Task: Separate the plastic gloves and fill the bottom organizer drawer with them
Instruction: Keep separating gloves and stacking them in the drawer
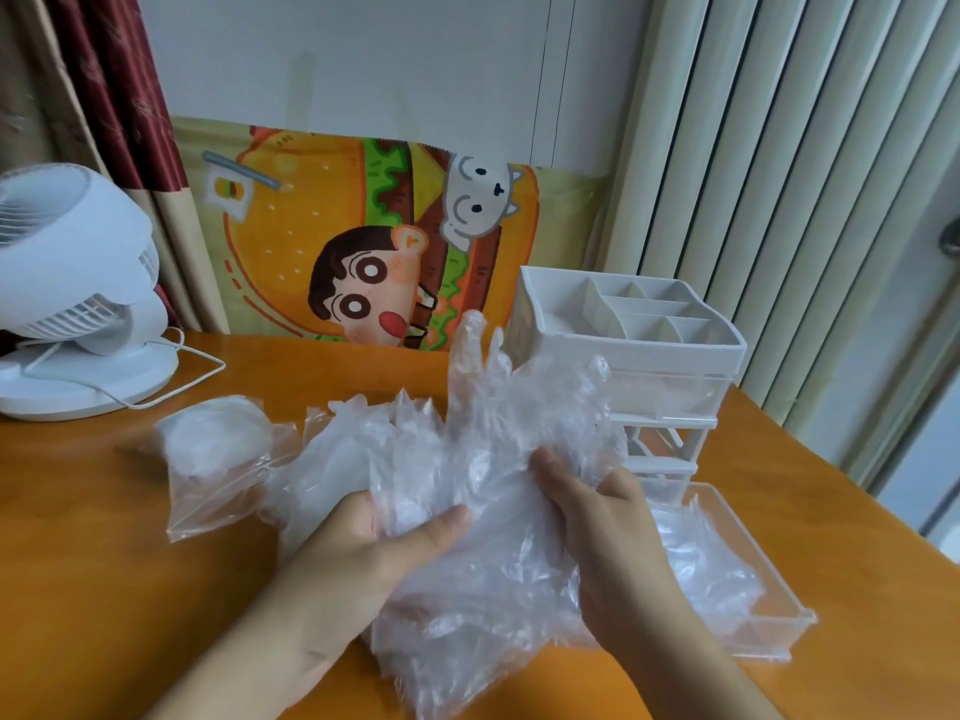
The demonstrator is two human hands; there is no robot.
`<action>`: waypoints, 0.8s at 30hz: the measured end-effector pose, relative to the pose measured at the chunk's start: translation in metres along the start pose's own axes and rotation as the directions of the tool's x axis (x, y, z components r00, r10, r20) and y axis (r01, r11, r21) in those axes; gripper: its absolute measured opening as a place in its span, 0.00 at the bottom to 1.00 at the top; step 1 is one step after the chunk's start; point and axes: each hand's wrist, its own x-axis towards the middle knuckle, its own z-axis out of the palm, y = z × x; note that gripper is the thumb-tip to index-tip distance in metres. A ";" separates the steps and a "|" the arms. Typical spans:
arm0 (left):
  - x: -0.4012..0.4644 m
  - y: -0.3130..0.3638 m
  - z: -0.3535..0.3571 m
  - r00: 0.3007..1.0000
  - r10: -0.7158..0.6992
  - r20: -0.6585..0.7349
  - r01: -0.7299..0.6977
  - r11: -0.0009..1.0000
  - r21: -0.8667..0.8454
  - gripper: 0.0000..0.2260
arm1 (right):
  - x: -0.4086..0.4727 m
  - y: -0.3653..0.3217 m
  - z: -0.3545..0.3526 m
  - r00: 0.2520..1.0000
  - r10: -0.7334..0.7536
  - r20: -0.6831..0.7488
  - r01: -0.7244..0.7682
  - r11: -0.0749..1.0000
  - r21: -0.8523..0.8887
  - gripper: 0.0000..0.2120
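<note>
We hold a crumpled bundle of thin, clear plastic gloves point(467, 459) above the orange wooden table point(104, 589), both hands clamped on it. Our left hand point(358, 553) grips the bundle from below, thumb pressed across the film; our right hand point(597, 517) pinches it from the other side, fingers curled into the plastic. One glove's fingers stand up above our right hand.

Just right of that hand sits the clear, rectangular bottom drawer point(769, 615), pulled fully out onto the table, with several loose gloves already lying in it. Beyond the right hand stands the white plastic desk organizer point(675, 356), its top tray split into small compartments; we cannot tell what the clear drawers beneath hold.

Left of our left hand lies a clear zip bag point(208, 459), with something pale and rounded inside that we cannot make out. Farther left stands a white desk fan point(72, 283), and behind the table a cartoon burger-print cloth point(363, 226).
</note>
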 end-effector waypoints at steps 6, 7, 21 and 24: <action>0.003 -0.004 0.003 0.961 0.129 -0.245 -0.123 0.992 0.042 0.22 | -0.004 0.003 -0.001 0.975 0.094 0.201 -0.057 0.982 -0.178 0.13; 0.004 -0.004 0.003 0.959 0.139 -0.247 -0.145 0.989 -0.003 0.22 | -0.004 0.003 -0.001 0.972 0.106 0.208 -0.061 0.976 -0.211 0.14; 0.000 0.005 0.013 0.929 0.136 -0.344 -0.296 0.831 -0.470 0.13 | -0.007 0.007 0.010 0.940 0.143 0.309 -0.103 0.984 -0.143 0.06; 0.002 0.004 0.013 0.942 0.108 -0.318 -0.273 0.798 -0.537 0.11 | -0.001 0.013 0.011 0.993 0.073 0.093 -0.078 0.996 0.049 0.15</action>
